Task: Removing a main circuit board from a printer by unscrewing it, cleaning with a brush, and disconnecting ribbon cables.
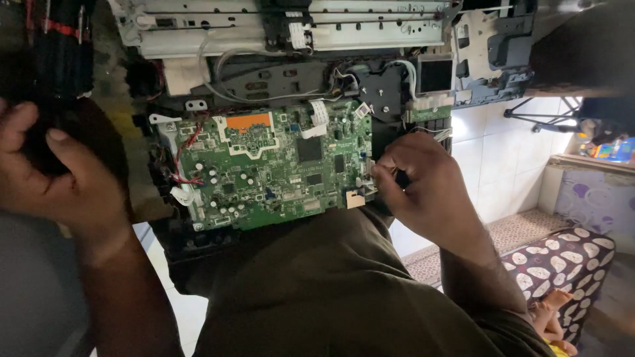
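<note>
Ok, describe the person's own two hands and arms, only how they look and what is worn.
Both hands are bare: no gloves, rings or watch show. The left hand has short, trimmed nails, and its forearm is uncovered down to the frame's edge. The right hand leads to a bare, hairy forearm; no sleeve reaches the wrist. No markings or bandages are visible on either arm.

We're looking at a matt green circuit board studded with shiny metal solder points, with an orange plastic patch on top. Above it we see a dull grey metal frame and smooth white plastic cables. Under it lies our soft, matt olive cloth.
</note>
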